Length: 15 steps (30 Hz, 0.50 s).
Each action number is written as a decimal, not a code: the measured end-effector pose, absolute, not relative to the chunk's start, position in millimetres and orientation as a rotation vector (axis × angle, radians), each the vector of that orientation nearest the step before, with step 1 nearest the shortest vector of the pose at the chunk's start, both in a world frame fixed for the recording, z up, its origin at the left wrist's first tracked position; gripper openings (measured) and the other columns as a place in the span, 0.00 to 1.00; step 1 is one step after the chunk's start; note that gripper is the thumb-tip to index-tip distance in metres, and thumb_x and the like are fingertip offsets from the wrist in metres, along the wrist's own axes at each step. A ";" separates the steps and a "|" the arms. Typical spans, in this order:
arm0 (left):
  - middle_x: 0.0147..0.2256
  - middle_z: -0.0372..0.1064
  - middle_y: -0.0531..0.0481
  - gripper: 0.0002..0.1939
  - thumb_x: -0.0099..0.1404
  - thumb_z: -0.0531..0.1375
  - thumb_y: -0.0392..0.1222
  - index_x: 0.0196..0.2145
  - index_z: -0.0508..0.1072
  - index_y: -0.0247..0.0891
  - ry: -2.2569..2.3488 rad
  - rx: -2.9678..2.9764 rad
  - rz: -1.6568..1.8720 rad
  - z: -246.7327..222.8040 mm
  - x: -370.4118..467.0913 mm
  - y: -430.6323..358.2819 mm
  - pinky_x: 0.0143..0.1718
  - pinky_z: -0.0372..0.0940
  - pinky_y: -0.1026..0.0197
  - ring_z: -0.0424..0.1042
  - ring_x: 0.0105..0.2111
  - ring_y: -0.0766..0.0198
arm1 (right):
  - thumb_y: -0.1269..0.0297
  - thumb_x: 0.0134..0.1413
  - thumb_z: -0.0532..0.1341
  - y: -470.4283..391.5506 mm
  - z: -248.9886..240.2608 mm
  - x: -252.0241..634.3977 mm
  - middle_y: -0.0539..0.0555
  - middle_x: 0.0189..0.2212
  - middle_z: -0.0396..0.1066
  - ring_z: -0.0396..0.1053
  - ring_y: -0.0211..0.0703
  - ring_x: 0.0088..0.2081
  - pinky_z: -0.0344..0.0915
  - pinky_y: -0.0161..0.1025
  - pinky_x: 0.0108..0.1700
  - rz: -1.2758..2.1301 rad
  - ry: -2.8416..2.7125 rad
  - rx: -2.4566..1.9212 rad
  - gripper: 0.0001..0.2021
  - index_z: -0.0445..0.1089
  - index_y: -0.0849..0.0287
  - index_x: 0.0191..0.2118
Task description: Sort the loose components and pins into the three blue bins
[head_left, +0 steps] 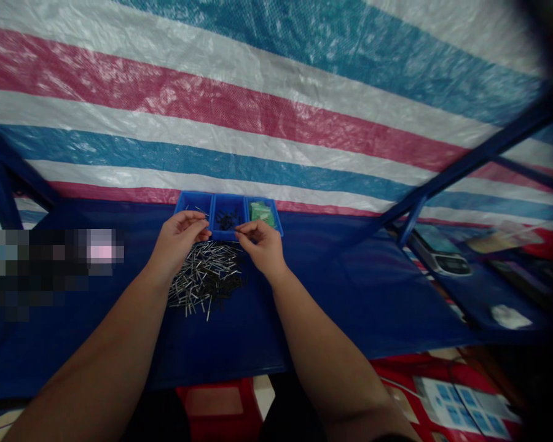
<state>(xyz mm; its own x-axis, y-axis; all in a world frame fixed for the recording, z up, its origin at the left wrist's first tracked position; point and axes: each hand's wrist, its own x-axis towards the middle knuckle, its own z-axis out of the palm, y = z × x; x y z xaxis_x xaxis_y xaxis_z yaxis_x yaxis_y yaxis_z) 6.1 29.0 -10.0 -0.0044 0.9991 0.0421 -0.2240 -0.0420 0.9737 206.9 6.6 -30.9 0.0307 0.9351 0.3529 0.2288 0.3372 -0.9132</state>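
Note:
My left hand (184, 232) is pinched around a thin silver pin (201, 212) in front of the left bin. Opposite it, my right hand (260, 240) has thumb and forefinger pressed together near the middle bin; what they hold is too small to make out. Between and below the hands, a heap of silver and black pins (207, 276) lies on the blue table (341, 288). Behind them stands a blue three-part tray (220, 235). Small black pieces (228, 219) lie in its middle compartment, and green packets (262, 212) fill the right one.
A striped plastic sheet (258, 104) hangs behind the table, with blue metal frame bars (470, 156) at the sides. On the right are a scale (449, 263) and a crumpled white item (510, 317). Below are red stools (221, 405) and printed sheets (463, 405).

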 end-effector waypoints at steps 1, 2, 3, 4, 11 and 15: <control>0.32 0.75 0.48 0.14 0.56 0.70 0.42 0.38 0.74 0.35 1.023 1.074 1.333 -9.8 6.3 28.8 0.32 0.70 0.62 0.75 0.28 0.64 | 0.61 0.56 0.66 8.1 -32.2 205.2 0.57 0.42 0.78 0.77 0.43 0.42 0.74 0.43 0.47 0.781 -1.426 -1.116 0.08 0.69 0.57 0.35; 0.32 0.75 0.48 0.14 0.56 0.69 0.42 0.38 0.74 0.35 1.027 1.076 1.328 -9.4 6.4 28.6 0.32 0.70 0.61 0.75 0.28 0.64 | 0.60 0.56 0.66 9.7 -33.6 204.0 0.58 0.44 0.77 0.77 0.44 0.44 0.74 0.43 0.48 0.790 -1.399 -1.108 0.08 0.68 0.57 0.36; 0.32 0.75 0.48 0.14 0.56 0.69 0.43 0.38 0.74 0.35 1.030 1.079 1.323 -9.0 6.5 28.3 0.32 0.70 0.61 0.75 0.28 0.64 | 0.60 0.56 0.65 11.1 -35.0 203.4 0.58 0.46 0.77 0.77 0.44 0.45 0.74 0.44 0.49 0.804 -1.384 -1.101 0.08 0.68 0.57 0.36; 0.31 0.75 0.48 0.14 0.56 0.69 0.43 0.38 0.74 0.35 1.032 1.081 1.319 -8.6 6.5 28.1 0.32 0.70 0.61 0.75 0.28 0.64 | 0.60 0.56 0.66 12.5 -36.3 203.2 0.59 0.48 0.77 0.77 0.44 0.46 0.75 0.43 0.49 0.817 -1.375 -1.095 0.08 0.68 0.57 0.36; 0.31 0.75 0.48 0.14 0.55 0.69 0.42 0.37 0.74 0.35 1.036 1.083 1.307 -6.7 7.3 27.1 0.31 0.70 0.61 0.75 0.27 0.64 | 0.58 0.57 0.66 15.2 -36.0 208.3 0.52 0.33 0.75 0.75 0.40 0.32 0.74 0.40 0.37 0.708 -1.423 -1.153 0.09 0.71 0.56 0.39; 0.30 0.74 0.49 0.13 0.54 0.69 0.42 0.36 0.74 0.35 1.058 1.093 1.300 -5.9 8.3 26.4 0.29 0.69 0.62 0.74 0.26 0.65 | 0.58 0.58 0.65 15.2 -31.0 208.5 0.51 0.32 0.75 0.74 0.41 0.32 0.73 0.39 0.37 0.581 -1.422 -1.204 0.09 0.70 0.55 0.41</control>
